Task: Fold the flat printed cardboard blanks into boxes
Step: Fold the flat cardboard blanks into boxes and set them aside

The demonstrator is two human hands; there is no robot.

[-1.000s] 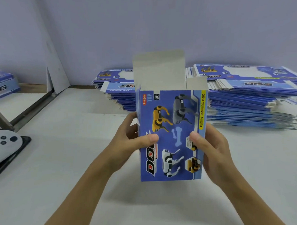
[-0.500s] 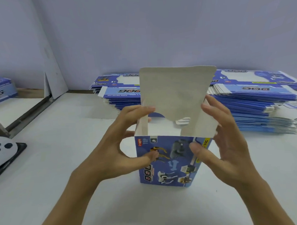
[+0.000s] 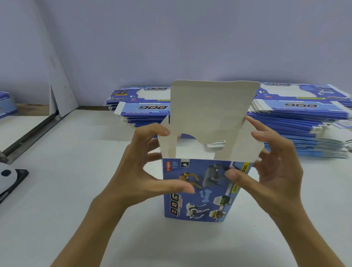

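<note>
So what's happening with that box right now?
Left hand and right hand grip box upright on table. Top flaps open. Nothing blocking.

Open table in front & left; blocked at back and far left.

Bare white tabletop [image 3: 77,196] lies free in front of and to the left of the upright blue printed cardboard box [image 3: 201,192], which stands mid-table w/ its grey top flaps up. Left hand [image 3: 144,172] and right hand [image 3: 272,170] flank the box on both sides, so the box's side approaches are taken. Behind it, low stacks of flat blue printed cardboard blanks [image 3: 302,129] run along the back wall, close to the box on the right. Far left edge: white rounded controller on a black tray [image 3: 5,177], plus a leaning grey board [image 3: 60,93] and metal rail.
</note>
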